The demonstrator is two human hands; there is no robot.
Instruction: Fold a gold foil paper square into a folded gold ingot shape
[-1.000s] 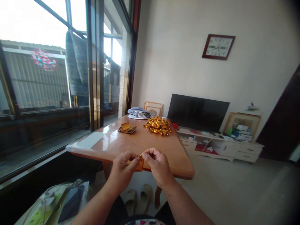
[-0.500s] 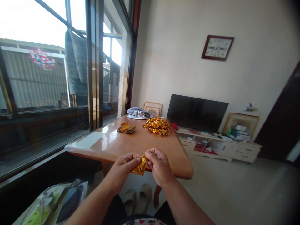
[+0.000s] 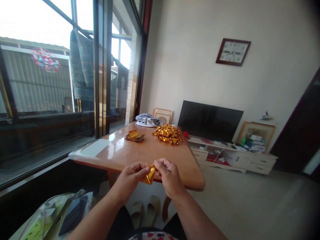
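A small folded piece of gold foil paper (image 3: 150, 175) is pinched at its top between my left hand (image 3: 130, 177) and my right hand (image 3: 168, 176). Both hands hold it up just over the near edge of a glossy orange-brown wooden table (image 3: 152, 155). Its lower part hangs free, and my fingers hide its upper corners. Farther along the table lie a heaped pile of crumpled or folded gold foil pieces (image 3: 167, 134) and, to its left, a small stack of gold-edged paper sheets (image 3: 135, 136). Neither hand touches these.
A grey and white cloth bundle (image 3: 147, 121) lies at the table's far end. A large window (image 3: 50, 83) runs along the left, a low white cabinet (image 3: 225, 158) holding a dark TV (image 3: 210, 121) stands right, and slippers (image 3: 143, 213) sit beneath the table.
The gold foil piece now looks narrower and more tightly folded, and stands more upright between my fingers. My hands remain close together, and the whole view has tilted slightly.
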